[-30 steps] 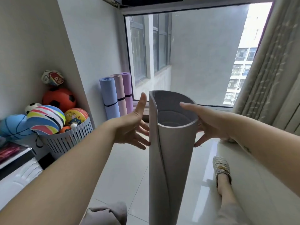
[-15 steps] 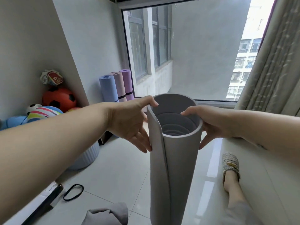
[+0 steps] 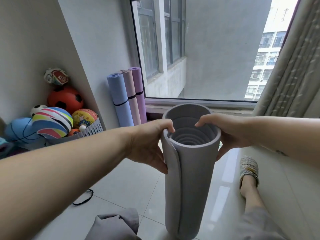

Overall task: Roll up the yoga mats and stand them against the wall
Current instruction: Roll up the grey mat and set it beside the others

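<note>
Grey yoga mat [image 3: 190, 179] is rolled up and standing on end on the tile floor [image 3: 121, 184], center of the frame. Left hand [image 3: 149, 144] and right hand [image 3: 223, 134] each clamp its top rim, fingertips hooked inside. Three strapped mats [image 3: 127, 96] lean on the wall [image 3: 97, 49], upper left

Bare floor [image 3: 131, 172] lies open toward the wall, barring a black band [image 3: 83, 198] (perhaps elastic).
</note>
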